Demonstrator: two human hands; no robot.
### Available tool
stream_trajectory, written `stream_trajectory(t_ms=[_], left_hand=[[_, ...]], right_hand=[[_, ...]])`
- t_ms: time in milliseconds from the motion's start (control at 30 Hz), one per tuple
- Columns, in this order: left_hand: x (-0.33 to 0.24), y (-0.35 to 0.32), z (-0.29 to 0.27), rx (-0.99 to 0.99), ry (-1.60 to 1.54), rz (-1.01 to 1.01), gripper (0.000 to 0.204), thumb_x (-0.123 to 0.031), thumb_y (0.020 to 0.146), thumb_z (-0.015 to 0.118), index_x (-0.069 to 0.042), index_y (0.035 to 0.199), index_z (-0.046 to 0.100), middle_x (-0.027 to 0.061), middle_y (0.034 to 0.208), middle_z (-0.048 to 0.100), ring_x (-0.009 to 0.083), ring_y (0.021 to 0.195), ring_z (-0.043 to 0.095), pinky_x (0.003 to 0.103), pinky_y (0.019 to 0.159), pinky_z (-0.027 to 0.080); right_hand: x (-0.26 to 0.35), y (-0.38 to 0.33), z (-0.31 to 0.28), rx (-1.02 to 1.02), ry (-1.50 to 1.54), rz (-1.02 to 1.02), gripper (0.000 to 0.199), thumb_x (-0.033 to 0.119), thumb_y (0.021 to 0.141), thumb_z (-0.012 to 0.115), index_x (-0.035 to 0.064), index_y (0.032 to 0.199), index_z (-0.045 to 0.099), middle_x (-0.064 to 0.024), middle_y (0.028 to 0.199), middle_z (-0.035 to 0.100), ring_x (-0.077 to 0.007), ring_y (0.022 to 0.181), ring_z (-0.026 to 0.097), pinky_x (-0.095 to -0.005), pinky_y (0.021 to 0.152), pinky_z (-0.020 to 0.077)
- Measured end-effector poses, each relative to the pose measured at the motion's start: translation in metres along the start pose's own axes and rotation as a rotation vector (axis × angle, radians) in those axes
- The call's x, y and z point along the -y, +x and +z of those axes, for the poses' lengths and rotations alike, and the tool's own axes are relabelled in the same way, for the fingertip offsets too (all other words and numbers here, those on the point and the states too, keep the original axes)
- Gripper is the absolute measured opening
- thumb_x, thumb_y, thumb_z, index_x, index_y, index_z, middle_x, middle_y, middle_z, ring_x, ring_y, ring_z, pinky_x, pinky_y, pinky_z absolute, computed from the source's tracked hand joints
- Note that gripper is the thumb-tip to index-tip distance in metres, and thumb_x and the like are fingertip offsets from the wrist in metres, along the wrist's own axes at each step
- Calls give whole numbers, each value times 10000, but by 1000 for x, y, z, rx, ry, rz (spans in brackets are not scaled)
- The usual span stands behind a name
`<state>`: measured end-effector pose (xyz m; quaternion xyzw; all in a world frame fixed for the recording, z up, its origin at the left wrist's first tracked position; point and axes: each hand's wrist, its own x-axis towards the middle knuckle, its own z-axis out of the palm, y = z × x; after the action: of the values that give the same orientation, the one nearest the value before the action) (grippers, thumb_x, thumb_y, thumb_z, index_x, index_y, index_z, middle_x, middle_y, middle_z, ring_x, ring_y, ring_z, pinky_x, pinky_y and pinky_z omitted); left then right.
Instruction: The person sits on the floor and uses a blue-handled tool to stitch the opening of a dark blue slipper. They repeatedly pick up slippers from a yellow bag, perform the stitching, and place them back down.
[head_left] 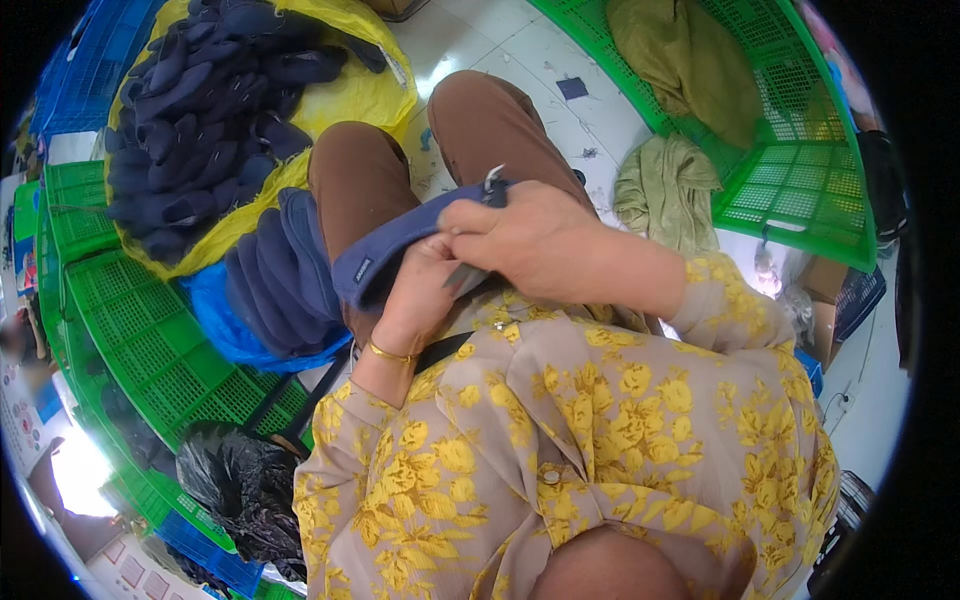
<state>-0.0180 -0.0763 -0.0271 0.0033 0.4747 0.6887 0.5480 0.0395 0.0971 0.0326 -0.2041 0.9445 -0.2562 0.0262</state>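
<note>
So the person sat with a navy fabric piece [400, 240] draped over the lap, right about the center of the frame, and both hands were on it. The left hand [420, 295] came up from below and pinched the cloth from underneath, probably to keep it taut and steady. The right hand [530, 240] was curled over the top, fingers closed around what looked like a small pair of metal snips [480, 230], with the tip poking out near the cloth's edge and the blade end below the palm. Holding it that close to the chest made sense for fine trimming, I'd guess.

A stack of similar navy pieces [285, 270] sat just left of the knee on a blue bag [225, 330], within easy reach. A much bigger heap of dark pieces [200, 110] lay on a yellow sack [360, 90] in the upper left. Green plastic crates [800, 160] in the upper right held olive cloth [685, 60], and another olive bundle [665, 185] lay on the floor beside them.
</note>
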Motion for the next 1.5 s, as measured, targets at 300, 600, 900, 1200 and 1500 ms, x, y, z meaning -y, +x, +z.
stream_trajectory(t_ms=[300, 600, 900, 1200, 1500], left_hand=[[-9, -2, 10, -48, 280, 59, 141, -138, 880, 709, -18, 904, 639, -30, 840, 593, 52, 784, 521, 216, 725, 443], [-113, -20, -3, 71, 1565, 317, 258, -221, 706, 749, -2, 723, 614, 151, 682, 578, 282, 658, 589, 389, 629, 433], [-89, -38, -36, 205, 2020, 242, 226, -242, 703, 734, -46, 720, 623, 123, 806, 621, 318, 864, 595, 416, 753, 431], [-51, -68, -33, -391, 1815, 744, 338, -125, 631, 801, -64, 898, 603, 59, 797, 558, 271, 797, 533, 390, 761, 419], [-11, -83, -45, -525, 1195, 492, 196, -69, 709, 760, -49, 865, 643, 69, 779, 547, 256, 749, 522, 358, 659, 427]], right_hand=[[10, 23, -12, -407, 1087, 310, 93, 62, 962, 538, 58, 1053, 554, 37, 811, 500, -11, 721, 480, -175, 632, 406], [13, 17, -48, -427, 1435, 316, 111, 119, 937, 614, 80, 1041, 609, 43, 807, 562, -23, 654, 478, -191, 571, 400], [-16, -21, -122, -757, 1441, -43, 133, 156, 991, 490, 57, 1081, 489, 53, 656, 365, -48, 519, 316, -190, 455, 265], [0, 30, 19, -67, 881, 455, 95, 104, 918, 598, 59, 991, 640, -27, 747, 631, -106, 657, 594, -265, 596, 458], [1, 41, 42, 168, 644, 261, 203, 36, 822, 606, 50, 1010, 681, -163, 895, 684, -336, 803, 654, -364, 727, 511]])
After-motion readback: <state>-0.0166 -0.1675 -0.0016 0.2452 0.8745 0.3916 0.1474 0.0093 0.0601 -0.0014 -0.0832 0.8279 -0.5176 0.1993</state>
